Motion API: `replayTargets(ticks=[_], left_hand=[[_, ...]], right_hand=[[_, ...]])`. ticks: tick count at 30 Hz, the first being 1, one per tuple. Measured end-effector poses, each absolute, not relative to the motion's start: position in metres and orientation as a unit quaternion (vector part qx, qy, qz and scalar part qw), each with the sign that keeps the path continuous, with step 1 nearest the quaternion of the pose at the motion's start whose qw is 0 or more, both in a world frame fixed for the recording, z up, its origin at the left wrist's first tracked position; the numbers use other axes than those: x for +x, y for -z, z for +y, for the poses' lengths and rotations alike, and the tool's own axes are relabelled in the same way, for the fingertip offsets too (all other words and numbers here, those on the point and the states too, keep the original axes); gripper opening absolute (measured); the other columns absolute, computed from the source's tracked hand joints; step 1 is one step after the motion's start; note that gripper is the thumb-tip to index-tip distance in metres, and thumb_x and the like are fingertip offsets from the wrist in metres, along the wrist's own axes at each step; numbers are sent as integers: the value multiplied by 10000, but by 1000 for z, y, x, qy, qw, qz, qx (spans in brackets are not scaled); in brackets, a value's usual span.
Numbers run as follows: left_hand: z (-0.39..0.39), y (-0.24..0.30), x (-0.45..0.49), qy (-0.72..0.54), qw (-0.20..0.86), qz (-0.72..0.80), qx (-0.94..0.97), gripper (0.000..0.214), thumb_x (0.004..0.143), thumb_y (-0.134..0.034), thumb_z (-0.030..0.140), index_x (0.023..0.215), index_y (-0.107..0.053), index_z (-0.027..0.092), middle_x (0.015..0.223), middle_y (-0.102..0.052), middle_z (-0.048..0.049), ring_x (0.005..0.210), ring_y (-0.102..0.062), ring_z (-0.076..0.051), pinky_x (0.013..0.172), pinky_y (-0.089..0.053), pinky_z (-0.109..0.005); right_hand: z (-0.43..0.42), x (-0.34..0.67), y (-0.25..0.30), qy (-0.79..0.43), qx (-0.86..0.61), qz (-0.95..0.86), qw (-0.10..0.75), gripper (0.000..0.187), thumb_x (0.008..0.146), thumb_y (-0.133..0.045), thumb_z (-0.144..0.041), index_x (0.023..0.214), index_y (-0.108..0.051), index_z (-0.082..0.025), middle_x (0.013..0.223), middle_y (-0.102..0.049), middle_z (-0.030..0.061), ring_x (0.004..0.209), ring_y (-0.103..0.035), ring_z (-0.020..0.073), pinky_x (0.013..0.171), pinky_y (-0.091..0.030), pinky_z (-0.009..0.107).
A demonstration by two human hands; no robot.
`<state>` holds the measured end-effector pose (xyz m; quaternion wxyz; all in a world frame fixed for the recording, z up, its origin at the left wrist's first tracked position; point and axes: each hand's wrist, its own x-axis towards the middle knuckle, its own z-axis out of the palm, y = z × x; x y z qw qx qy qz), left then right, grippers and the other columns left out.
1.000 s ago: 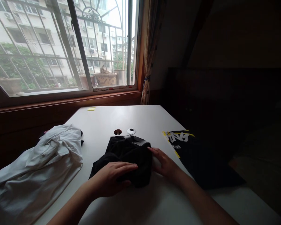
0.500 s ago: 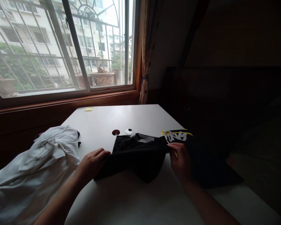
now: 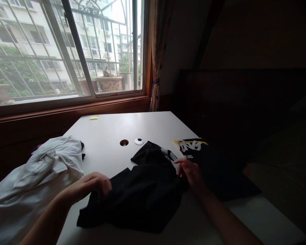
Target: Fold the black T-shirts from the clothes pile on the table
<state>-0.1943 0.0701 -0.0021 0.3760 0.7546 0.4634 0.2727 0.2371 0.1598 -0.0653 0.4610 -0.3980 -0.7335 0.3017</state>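
A black garment (image 3: 142,190) is handled with two bare hands on a white table (image 3: 112,127) by a barred window (image 3: 112,61). The cloth is seen loosely spread at the middle of the near tabletop, creased and uneven, with a grey-white patch (image 3: 168,154) shown near its far right edge. The left hand (image 3: 95,183) is curled at the garment's left side, fingers bent and slightly blurred; whether fabric is caught beneath them cannot be told. The right hand (image 3: 190,172) is set at the opposite edge, its index finger extended beside the patch and the other fingers partly folded; whether the edge is pinched cannot be made out in the dim light. The step in hand is judged to be the spreading and arranging of the cloth. For the next move, a sure hold on both edges seems called for, with even tension so that the creases can be drawn out. The work is flanked by a rumpled white garment (image 3: 51,170), apparently a shirt, at left, and by a dark garment with white lettering (image 3: 214,173) at right. Beyond, a round cable hole (image 3: 124,143) is seen in the tabletop.
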Motion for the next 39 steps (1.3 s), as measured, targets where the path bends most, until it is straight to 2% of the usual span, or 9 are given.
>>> replayTargets(ticks=[1,3,5,8,11,15,26,34,39], left_hand=[[72,2,-190,-251,444,440,739,774,1003,-206,674,748,-767,207,908,-745,-111,764,-702,-259,736,-604,-390],[79,6,-182,-228,537,410,701,629,1027,-291,606,945,-776,215,1052,-739,-106,914,-702,-268,879,-576,-413],[86,15,-174,-261,499,452,692,419,1007,-460,540,1134,-724,241,1151,-713,-82,995,-682,-255,924,-557,-397],[93,31,-164,-282,394,509,712,384,961,-588,481,1287,-632,285,1289,-640,-65,1014,-662,-231,898,-562,-361],[93,45,-157,-256,337,504,753,378,958,-593,377,1333,-591,327,1304,-619,-49,1000,-658,-219,887,-563,-352],[93,53,-153,-251,275,492,787,421,948,-581,293,1368,-561,326,1288,-611,-65,1081,-637,-248,953,-541,-397],[103,71,-170,-226,121,519,815,343,948,-648,295,1289,-629,323,1170,-644,-55,1047,-544,-276,936,-504,-455],[108,79,-168,-209,79,533,816,280,964,-585,231,1229,-656,290,1053,-658,-58,973,-541,-265,867,-500,-405],[109,76,-176,-213,26,592,777,268,943,-491,172,1083,-708,243,1023,-595,-67,919,-579,-241,808,-503,-367]], right_hand=[[161,236,64,-303,-399,-737,453,342,1018,-395,-439,1057,-675,-247,678,-649,-13,533,-556,160,530,-452,299],[163,232,61,-285,-406,-746,444,298,1003,-449,-424,1060,-679,-244,815,-703,12,584,-585,158,566,-478,298],[166,228,59,-263,-395,-772,423,266,992,-488,-401,1091,-680,-246,989,-720,48,753,-651,188,693,-527,320],[170,226,59,-257,-347,-832,348,264,989,-511,-372,1150,-686,-256,1078,-708,70,978,-663,235,863,-527,362],[171,227,62,-266,-326,-860,289,235,951,-598,-353,1140,-705,-264,1023,-712,60,932,-672,236,832,-531,359],[168,227,66,-283,-325,-855,288,195,900,-685,-334,1077,-717,-258,999,-713,53,888,-675,232,796,-538,351],[180,229,73,-194,-390,-767,472,131,960,-589,-315,1024,-701,-290,994,-709,31,960,-662,241,886,-510,388],[182,234,70,-189,-451,-523,698,204,972,-537,-368,1144,-581,-268,1256,-637,60,1211,-571,247,1080,-387,488],[180,234,63,-203,-440,-491,724,161,955,-521,-338,1081,-559,-246,1258,-626,67,1211,-562,243,1104,-356,502]])
